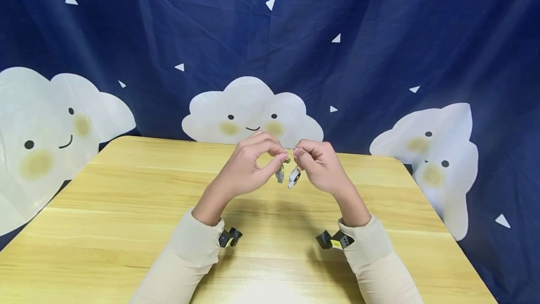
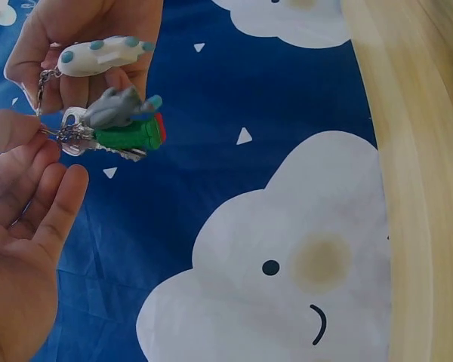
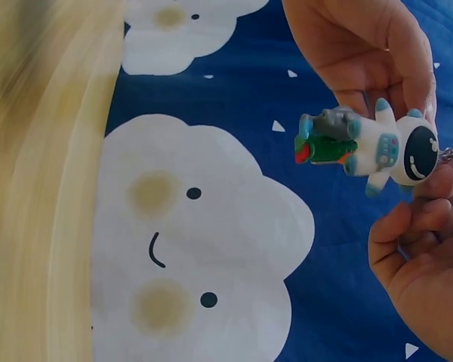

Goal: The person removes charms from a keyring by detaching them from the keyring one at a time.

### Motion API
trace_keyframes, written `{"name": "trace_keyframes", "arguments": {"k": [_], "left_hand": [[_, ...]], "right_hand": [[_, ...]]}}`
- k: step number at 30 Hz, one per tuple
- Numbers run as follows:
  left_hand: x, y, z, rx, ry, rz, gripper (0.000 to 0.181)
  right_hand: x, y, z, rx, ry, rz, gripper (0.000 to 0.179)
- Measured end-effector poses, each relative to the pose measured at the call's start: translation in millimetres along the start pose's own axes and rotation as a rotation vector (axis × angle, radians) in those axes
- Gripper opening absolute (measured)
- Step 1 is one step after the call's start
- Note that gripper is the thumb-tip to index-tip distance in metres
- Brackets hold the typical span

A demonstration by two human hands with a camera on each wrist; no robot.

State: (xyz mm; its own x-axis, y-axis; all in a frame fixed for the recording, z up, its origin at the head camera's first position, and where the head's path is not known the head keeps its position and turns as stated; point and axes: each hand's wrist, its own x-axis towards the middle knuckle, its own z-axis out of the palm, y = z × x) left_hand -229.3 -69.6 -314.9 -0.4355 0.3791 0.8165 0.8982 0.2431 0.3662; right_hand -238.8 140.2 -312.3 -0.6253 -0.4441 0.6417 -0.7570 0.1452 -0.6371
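In the head view, both hands meet above the table with a metal key ring between them. My left hand pinches the ring from one side between thumb and forefinger. Thumb and curled fingers of my right hand grip its other side. From a short chain dangles a white astronaut charm with a black visor and teal hands and feet. Beside it hang a grey figure charm, a green charm with a red end and some metal keys. Fingertips partly hide the ring.
The wood-grain table stretches out below the hands. Behind it hangs a dark blue curtain with white clouds and triangles. Black wrist cameras sit on the left cuff and the right cuff.
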Motion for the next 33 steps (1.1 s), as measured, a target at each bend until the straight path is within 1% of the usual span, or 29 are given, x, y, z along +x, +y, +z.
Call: {"name": "trace_keyframes", "arguments": {"k": [6,10,17,20,23,28,33], "left_hand": [[0.4,0.6,-0.8,0.005,0.002,0.009,0.004],[-0.1,-1.0,-1.4,0.012,0.005,0.012,0.004],[0.0,-4.6,-2.1,0.008,0.004,0.019,0.006],[0.0,-6.6,-2.4,0.006,0.001,0.016,0.005],[-0.6,-9.6,-2.7,-0.002,-0.005,0.006,0.005],[-2.7,-14.7,-4.4,-0.008,-0.018,-0.012,0.005],[-6.0,-17.8,-7.5,0.022,-0.031,-0.014,0.004]], "right_hand": [[-0.5,1,-1,-0.011,0.008,0.0,0.035],[0.5,2,-2,-0.003,0.006,0.011,0.034],[1.5,3,-2,-0.021,0.013,0.029,0.035],[1.1,4,-2,-0.032,0.019,0.046,0.034],[0.7,6,-2,-0.069,0.028,0.052,0.033],[0.3,9,-2,-0.167,0.034,0.012,0.031],[1.2,12,-2,-0.24,0.033,-0.081,0.026]]}}
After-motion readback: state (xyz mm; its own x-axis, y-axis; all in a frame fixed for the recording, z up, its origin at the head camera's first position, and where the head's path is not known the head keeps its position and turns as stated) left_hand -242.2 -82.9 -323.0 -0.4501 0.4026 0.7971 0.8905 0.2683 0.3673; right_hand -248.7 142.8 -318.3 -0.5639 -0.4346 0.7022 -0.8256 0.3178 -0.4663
